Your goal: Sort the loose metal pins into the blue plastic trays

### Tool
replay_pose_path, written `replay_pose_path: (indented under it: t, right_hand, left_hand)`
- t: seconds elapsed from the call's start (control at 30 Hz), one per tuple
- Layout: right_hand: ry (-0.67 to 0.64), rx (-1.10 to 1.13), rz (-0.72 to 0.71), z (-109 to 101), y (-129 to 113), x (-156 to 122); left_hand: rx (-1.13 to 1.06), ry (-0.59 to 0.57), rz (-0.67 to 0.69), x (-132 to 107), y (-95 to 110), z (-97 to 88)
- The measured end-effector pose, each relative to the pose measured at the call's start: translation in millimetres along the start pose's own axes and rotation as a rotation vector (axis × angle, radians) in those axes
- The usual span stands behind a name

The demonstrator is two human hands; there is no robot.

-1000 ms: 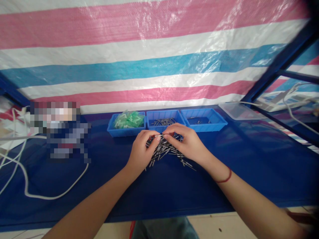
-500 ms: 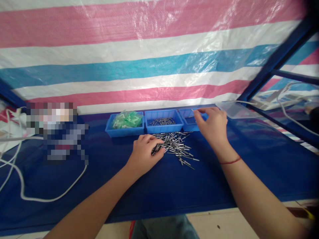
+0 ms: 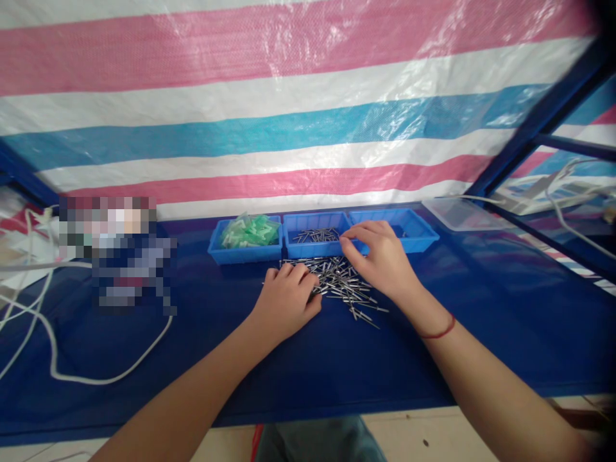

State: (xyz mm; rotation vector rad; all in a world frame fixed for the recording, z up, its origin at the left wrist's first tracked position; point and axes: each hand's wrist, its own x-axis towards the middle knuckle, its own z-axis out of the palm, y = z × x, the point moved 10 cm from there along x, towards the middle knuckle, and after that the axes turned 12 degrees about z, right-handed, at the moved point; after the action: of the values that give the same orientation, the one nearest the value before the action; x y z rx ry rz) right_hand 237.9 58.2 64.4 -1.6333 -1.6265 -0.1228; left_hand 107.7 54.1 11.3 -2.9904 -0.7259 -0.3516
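A loose pile of blind rivets (image 3: 344, 282) lies on the blue table, in front of three blue bins. My left hand (image 3: 287, 300) rests on the pile's left side, fingers curled round some rivets and mostly hiding them. My right hand (image 3: 380, 260) is over the pile's right edge, by the front right corner of the middle bin (image 3: 315, 249). Its thumb and forefinger are pinched together; whatever is between them is too small to make out. More rivets lie in the middle bin. The right bin (image 3: 418, 240) is partly hidden behind my right hand.
The left bin (image 3: 245, 255) holds green and clear plastic pieces. A white cable (image 3: 96, 381) loops over the table (image 3: 337, 378) at left, near a blurred-out area. A clear plastic sheet or lid (image 3: 466, 218) lies back right. A striped tarp (image 3: 289, 135) hangs behind.
My right hand has moved left, from over the right bin to the middle bin's corner. The small thin piece at its fingertips no longer shows. My left hand has turned lower over the rivets.
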Motion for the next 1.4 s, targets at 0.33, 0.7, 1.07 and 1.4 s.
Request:
replay_pose_path:
  t: [0.33, 0.7, 1.07, 1.4]
  right_hand:
    - [-0.149, 0.092, -0.074, 12.6, -18.1, -6.8]
    - [-0.469, 0.174, -0.21, 37.0, -37.6, -22.4]
    - [-0.525, 0.227, -0.215, 50.2, -42.4, -28.5]
    - [-0.484, 0.305, -0.121, 51.7, -40.0, -27.7]
  left_hand:
    - [0.096, -0.024, 0.003, -1.1, -0.7, 5.1]
    - [-0.274, 0.166, -0.002, -1.3, -23.5, -3.2]
    - [-0.4, 0.343, -0.081, -4.5, -36.7, -20.1]
    - [-0.442, 0.432, -0.068, -5.5, -35.9, -25.9]
